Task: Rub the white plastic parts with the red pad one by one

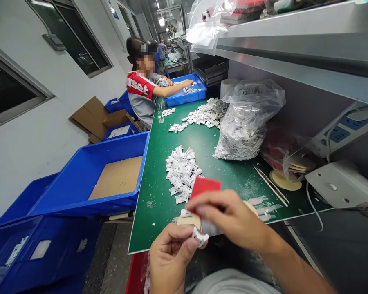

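Observation:
Pinched between the thumb and fingers of my left hand (174, 253) is a small white plastic part (200, 237), held just off the front edge of the green table (153, 208). My right hand (230, 216) grips a flat red sheet (206, 187) by its lower edge, slightly blurred, above and to the right of my left hand. Behind the sheet lies a pile of small white plastic parts (180, 171). A pale yellow round pad (189, 221) shows partly between my hands, with one white part near it.
A clear bag full of white parts (243, 134) stands at the right, beside metal tweezers (271, 185). Further back a co-worker (142, 90) reaches into a blue tray (187, 97). Large blue bins (79, 179) line the left; a shelf (294, 45) overhangs the right.

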`<state>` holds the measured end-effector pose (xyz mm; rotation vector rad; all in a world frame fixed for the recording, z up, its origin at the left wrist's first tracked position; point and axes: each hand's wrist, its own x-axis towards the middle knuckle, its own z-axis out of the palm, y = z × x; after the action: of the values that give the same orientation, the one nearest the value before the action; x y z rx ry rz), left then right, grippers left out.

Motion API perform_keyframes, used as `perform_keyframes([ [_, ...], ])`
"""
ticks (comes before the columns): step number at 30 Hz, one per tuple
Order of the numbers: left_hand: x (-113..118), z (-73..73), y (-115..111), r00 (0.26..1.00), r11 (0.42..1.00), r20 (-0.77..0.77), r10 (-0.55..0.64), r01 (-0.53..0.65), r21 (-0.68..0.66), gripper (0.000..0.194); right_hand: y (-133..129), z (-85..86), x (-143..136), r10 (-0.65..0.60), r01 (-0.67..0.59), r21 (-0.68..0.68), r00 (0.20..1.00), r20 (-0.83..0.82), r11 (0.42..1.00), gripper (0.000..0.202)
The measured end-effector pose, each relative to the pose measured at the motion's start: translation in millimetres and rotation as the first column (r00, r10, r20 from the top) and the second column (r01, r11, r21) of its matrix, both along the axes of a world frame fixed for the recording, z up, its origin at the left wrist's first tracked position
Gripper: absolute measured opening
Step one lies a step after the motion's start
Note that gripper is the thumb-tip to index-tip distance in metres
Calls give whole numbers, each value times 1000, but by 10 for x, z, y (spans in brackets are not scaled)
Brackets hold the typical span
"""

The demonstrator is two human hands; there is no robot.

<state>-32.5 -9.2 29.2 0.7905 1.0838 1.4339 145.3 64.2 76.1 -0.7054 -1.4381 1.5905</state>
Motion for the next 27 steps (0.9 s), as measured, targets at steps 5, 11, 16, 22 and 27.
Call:
perform_keyframes([
  [5,66,24,-32,999,998,44,6,-3,-68,30,44,-40,-27,85,-86,-33,996,-14,996,20],
  [11,60,14,-56,999,999,53,4,-2,-41,27,-37,-72,2,3,-3,3,1000,19,1000,20],
  [16,-11,67,-10,993,957,-49,-111,120,262,10,-11,-208,16,-322,326,-10,940,115,945,22],
  [22,102,24,27,794,811,-402,456,-185,554,25,-272,-260,81,-307,270,-243,943,-130,932,26],
  [27,143,4,-28,706,750,-484,517,-101,654,33,-421,-276,65,-216,8,-364,815,-537,932,16],
])
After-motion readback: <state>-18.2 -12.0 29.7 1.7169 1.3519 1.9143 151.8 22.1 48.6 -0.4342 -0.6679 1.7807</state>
